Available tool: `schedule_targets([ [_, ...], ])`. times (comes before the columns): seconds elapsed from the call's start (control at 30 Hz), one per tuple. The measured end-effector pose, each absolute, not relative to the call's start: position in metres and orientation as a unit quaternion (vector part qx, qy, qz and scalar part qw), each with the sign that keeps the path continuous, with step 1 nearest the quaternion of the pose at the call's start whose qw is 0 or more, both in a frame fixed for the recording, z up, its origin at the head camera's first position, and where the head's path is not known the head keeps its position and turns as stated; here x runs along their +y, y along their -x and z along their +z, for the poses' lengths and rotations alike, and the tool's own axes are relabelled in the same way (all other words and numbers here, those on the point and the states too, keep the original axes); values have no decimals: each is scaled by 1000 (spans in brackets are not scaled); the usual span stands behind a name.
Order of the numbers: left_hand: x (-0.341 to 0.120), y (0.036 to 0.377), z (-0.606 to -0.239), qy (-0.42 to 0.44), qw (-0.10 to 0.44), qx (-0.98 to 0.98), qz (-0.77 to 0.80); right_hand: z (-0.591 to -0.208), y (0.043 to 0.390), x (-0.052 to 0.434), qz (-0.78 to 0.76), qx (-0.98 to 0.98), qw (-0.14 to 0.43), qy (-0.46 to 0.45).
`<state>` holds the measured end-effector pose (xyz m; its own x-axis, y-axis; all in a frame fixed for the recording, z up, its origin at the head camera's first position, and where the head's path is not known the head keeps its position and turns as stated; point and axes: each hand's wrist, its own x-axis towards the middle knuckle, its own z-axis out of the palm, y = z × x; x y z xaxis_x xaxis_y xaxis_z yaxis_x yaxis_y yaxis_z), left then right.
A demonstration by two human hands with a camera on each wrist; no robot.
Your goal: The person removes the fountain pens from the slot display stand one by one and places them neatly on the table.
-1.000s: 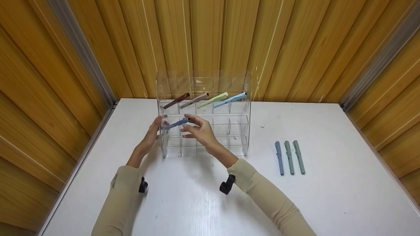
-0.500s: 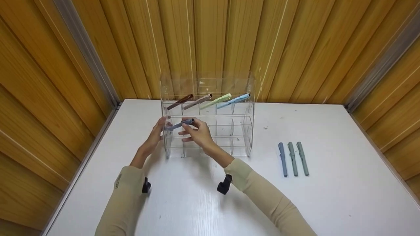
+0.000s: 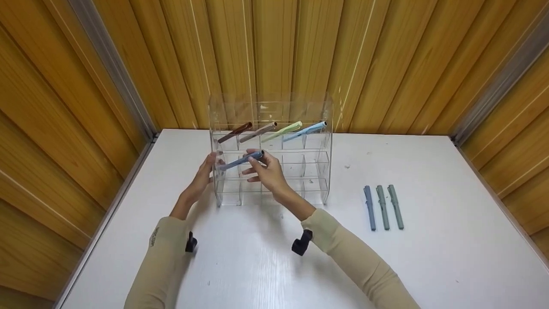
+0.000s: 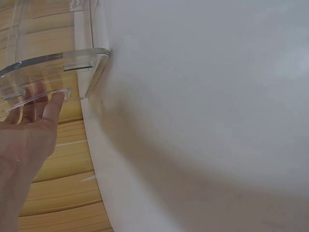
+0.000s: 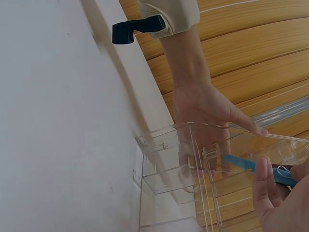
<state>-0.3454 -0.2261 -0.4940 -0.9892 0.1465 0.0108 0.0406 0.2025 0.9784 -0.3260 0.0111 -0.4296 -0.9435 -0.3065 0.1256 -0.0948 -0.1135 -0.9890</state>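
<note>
In the head view my right hand [image 3: 268, 174] pinches a blue pen [image 3: 240, 161] near its upper end, between thumb and fingers. The pen slants down to the left, its lower end over the leftmost compartment of the middle tier of a clear acrylic rack [image 3: 315, 171]. The right wrist view shows the same pen [image 5: 239, 162] behind the rack's clear wall. Flat against the rack's left side rests my left hand [image 3: 201, 178], its thumb along the front edge. In the left wrist view the fingers [image 4: 53, 106] touch the clear side panel.
Across the rack's top tier lean a dark brown pen [image 3: 235, 132], a mauve pen [image 3: 258, 132], a light green pen [image 3: 282, 131] and a light blue pen [image 3: 305, 131]. On the white table [image 3: 429, 257] at right lie a blue-grey pen [image 3: 369, 209] and two green pens [image 3: 383, 208].
The right hand's fingers, spread around the pen's upper end earlier, have closed on it. Since then hand and pen have shifted right and slightly up. The left hand stays at the rack's side.
</note>
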Motion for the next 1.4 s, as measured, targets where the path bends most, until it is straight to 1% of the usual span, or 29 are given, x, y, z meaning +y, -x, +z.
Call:
schedule_targets([
  [0.4, -226, 350, -493, -64, 46, 775, 627, -417, 323, 32, -724, 672, -7, 156],
  [0.63, -229, 348, -493, -59, 47, 776, 627, -411, 320, 47, -779, 611, 0, 140],
  [0.9, -232, 349, -493, -65, 45, 777, 625, -403, 316, 63, -788, 602, 7, 126],
  [1.17, -232, 350, -494, -68, 44, 770, 633, -408, 314, 78, -780, 612, 15, 128],
  [1.4, -232, 350, -496, -70, 47, 773, 629, -414, 314, 94, -768, 627, 4, 130],
])
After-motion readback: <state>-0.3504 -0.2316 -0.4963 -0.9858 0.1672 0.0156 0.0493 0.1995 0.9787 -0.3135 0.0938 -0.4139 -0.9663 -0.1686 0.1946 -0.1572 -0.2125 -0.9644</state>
